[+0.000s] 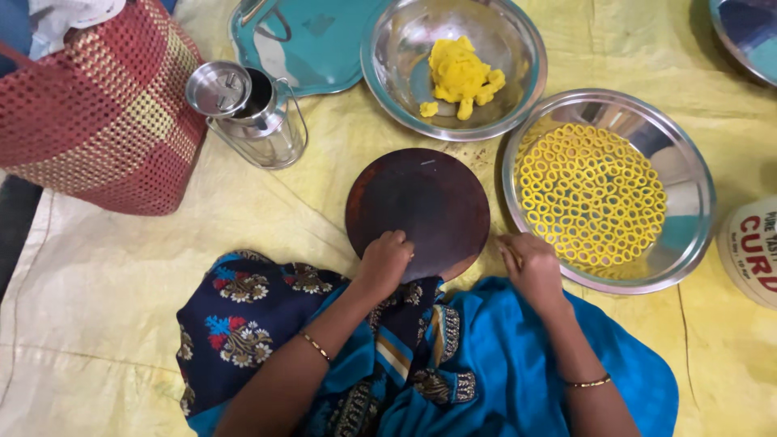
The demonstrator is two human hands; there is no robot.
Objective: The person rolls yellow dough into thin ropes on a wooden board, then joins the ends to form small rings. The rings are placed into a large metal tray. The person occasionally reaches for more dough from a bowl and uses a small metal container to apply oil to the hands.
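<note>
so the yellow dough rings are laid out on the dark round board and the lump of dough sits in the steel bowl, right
Not quite. The head view shows the yellow dough rings laid out in the wide steel plate to the right of the dark round board, not on it. The lump of dough does sit in the steel bowl.

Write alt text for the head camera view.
A seated person's left hand rests on a round dark board while the right hand touches a steel plate of yellow dough rings. Behind sits a steel bowl of yellow dough.

Home floor kitchen: steel bowls (453,69), dough rings (591,194), yellow sheet (243,210).
</note>
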